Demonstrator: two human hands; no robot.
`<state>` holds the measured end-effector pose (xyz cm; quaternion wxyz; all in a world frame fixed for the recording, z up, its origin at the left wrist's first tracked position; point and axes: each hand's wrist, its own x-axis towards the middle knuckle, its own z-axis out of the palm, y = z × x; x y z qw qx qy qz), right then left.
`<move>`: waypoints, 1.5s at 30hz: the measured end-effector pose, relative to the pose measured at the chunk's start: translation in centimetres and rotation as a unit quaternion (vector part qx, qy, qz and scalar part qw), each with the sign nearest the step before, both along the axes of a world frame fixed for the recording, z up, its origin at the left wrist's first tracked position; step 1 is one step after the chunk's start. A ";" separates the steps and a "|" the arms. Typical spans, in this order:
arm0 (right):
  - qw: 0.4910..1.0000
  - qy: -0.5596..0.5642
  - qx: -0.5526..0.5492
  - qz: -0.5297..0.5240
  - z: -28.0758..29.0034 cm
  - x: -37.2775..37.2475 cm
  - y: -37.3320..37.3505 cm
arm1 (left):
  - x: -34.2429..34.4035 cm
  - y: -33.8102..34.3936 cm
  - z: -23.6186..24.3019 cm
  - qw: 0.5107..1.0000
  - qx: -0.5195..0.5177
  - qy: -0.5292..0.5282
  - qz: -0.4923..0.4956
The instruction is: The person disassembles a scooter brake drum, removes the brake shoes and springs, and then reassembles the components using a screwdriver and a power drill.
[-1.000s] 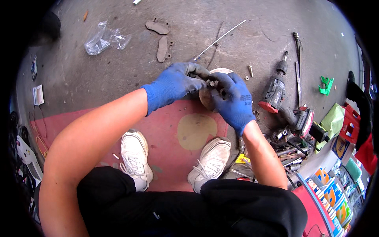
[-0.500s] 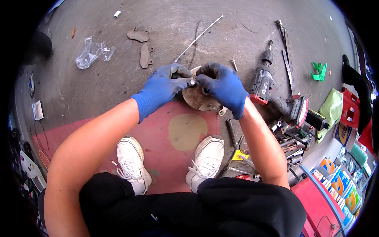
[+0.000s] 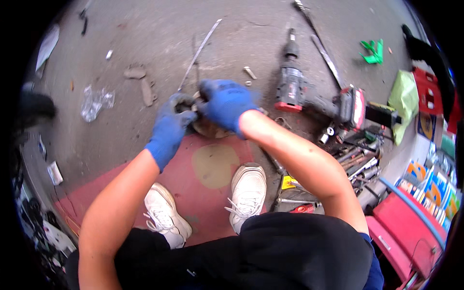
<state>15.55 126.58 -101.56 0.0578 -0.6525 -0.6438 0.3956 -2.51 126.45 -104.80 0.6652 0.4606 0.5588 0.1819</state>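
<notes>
Both hands wear blue gloves with dark palms and fingers, and they meet over a round, dirty metal part (image 3: 211, 129) on the floor. My left hand (image 3: 169, 126) has its fingers curled in at the part's left side; what they grip, if anything, is too blurred to name. Across the part's top lies my right hand (image 3: 227, 102), its fingers smeared by motion and pressed close to the left fingertips. Most of the metal part is hidden beneath the gloves. A bolt (image 3: 250, 72) and a small nut (image 3: 248, 83) lie just beyond my right hand.
Right of my hands lies a cordless power tool (image 3: 290, 87), with sockets and wrenches (image 3: 360, 159) nearer me. Two brake pads (image 3: 135, 72), a clear plastic bag (image 3: 95, 103) and a thin pale strip (image 3: 202, 52) lie on the left and far floor. A red box (image 3: 406, 217) stands right.
The view has swung right, so the floor items sit further left. My right hand has shifted left and turned over the metal part. The small round metal piece between my fingertips no longer shows.
</notes>
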 end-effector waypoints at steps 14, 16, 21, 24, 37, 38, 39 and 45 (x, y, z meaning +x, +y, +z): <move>0.929 -0.096 0.181 -0.309 -2.3 10.2 -19.4 | 1.4 0.3 2.2 0.993 -0.110 0.014 -0.045; 0.957 -0.056 0.178 -0.225 -3.0 10.3 -19.0 | 1.7 0.4 2.8 0.989 -0.134 0.014 -0.051; 0.971 -0.120 0.123 -0.165 -2.7 8.2 -16.7 | 0.0 0.4 2.5 0.987 -0.155 -0.021 -0.050; 0.961 -0.127 0.148 -0.194 -3.3 8.0 -17.0 | -0.7 0.6 1.6 0.983 -0.174 -0.031 -0.057; 0.872 0.391 -0.183 -0.231 5.6 4.9 -8.6 | -0.2 0.2 9.1 0.950 -0.074 0.052 -0.298; 0.860 0.403 -0.206 -0.238 5.5 4.2 -8.8 | 0.3 -0.8 9.0 0.963 -0.110 -0.008 -0.246; 0.845 0.416 -0.229 -0.244 5.3 3.5 -9.2 | 0.7 -1.6 9.1 0.968 -0.147 -0.066 -0.193; 0.900 -0.183 0.267 -0.291 -1.1 8.8 -15.0 | 0.5 -2.1 7.8 0.945 -0.218 -0.032 -0.240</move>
